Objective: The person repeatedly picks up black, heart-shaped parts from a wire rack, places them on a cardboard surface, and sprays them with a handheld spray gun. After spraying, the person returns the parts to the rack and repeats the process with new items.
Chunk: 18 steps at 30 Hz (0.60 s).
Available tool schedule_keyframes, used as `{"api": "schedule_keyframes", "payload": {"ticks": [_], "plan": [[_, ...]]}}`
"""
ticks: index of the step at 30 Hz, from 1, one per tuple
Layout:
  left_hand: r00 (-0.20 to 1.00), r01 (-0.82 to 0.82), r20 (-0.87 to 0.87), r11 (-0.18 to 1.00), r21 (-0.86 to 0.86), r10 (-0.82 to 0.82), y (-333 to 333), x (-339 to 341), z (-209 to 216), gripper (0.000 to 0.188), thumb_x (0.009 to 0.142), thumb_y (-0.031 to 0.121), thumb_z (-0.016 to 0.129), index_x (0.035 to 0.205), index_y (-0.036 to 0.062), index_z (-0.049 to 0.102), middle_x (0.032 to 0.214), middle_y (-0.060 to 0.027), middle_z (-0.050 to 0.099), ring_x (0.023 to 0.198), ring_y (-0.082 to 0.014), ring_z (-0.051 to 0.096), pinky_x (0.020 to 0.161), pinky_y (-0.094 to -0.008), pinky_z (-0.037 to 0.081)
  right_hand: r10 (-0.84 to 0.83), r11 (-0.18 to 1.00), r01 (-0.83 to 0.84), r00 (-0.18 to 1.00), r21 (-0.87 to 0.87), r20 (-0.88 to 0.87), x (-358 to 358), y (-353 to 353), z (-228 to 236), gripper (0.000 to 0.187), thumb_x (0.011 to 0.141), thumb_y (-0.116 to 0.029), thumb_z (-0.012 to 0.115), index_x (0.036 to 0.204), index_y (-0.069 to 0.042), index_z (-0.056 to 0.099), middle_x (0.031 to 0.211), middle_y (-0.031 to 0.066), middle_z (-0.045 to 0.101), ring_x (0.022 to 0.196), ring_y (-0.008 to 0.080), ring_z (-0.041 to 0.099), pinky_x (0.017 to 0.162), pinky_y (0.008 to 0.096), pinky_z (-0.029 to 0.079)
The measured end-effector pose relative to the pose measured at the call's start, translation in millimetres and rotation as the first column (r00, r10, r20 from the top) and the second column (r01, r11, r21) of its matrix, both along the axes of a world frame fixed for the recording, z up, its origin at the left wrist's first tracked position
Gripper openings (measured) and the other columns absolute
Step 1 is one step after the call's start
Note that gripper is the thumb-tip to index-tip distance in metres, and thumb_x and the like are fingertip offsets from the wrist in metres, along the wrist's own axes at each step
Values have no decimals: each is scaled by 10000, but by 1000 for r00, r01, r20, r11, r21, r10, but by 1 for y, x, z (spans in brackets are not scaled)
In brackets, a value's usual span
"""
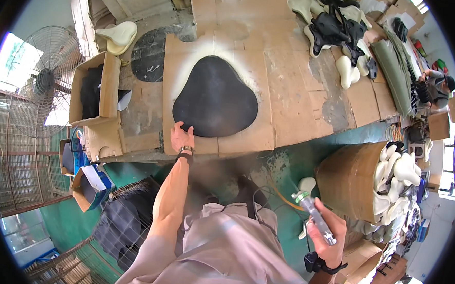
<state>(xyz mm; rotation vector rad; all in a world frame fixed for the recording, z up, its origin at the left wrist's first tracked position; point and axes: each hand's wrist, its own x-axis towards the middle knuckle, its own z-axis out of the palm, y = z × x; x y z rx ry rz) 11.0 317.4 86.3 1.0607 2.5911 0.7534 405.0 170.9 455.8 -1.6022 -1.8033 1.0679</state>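
A black, rounded-triangular saddle cover (217, 98) lies flat on a cardboard sheet, with a pale spray halo around its upper edges. At its lower-left corner, my left hand (182, 138) has its fingertips on the rim and appears to pinch it. My right hand (333, 227) is wrapped around a grey and green spray gun (314, 217), held off to the right below the bench edge. A thin hose trails near the gun.
An open cardboard box (109, 89) of black pieces stands left of the cover, by a large fan (45, 78). White and black saddles (331, 29) pile up at the far right. A big carton (346, 176) of white saddles stands on the right. Another person (436, 88) is farther back.
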Motion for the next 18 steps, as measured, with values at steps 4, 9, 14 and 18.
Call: {"api": "schedule_keyframes", "payload": {"ticks": [4, 9, 14, 18], "plan": [[998, 47, -38, 999, -11, -48, 6, 0, 4, 395, 759, 185, 808, 1116, 161, 640, 1013, -80, 608, 927, -279, 633, 814, -427, 528, -82, 997, 82, 996, 12, -30, 8, -2, -9, 523, 789, 17, 685, 1305, 40, 605, 878, 132, 686, 698, 196, 624, 661, 291, 500], [530, -646, 840, 699, 308, 119, 46, 42, 42, 222, 797, 4, 742, 988, 64, 647, 998, -90, 619, 787, -190, 620, 742, -377, 554, -203, 978, 207, 974, 34, -101, 9, 2, -24, 500, 831, 6, 685, 1321, 43, 591, 885, 132, 697, 706, 192, 643, 658, 292, 503], [-317, -669, 870, 739, 77, -378, 74, -7, 7, 158, 889, 58, 654, 751, 35, 579, 717, -90, 607, 706, -249, 590, 841, -420, 528, -62, 997, 68, 987, 37, -147, -6, 21, -38, 476, 833, 15, 683, 1301, 51, 601, 868, 130, 695, 723, 190, 660, 676, 292, 518], [-267, -610, 834, 754, 242, -483, 116, 26, 106, 94, 881, 56, 637, 797, 85, 610, 750, -49, 637, 743, -245, 616, 887, -435, 524, -54, 996, 64, 986, 64, -156, -13, 27, -44, 466, 838, 10, 689, 1295, 44, 605, 862, 136, 691, 724, 197, 659, 663, 294, 512]]}}
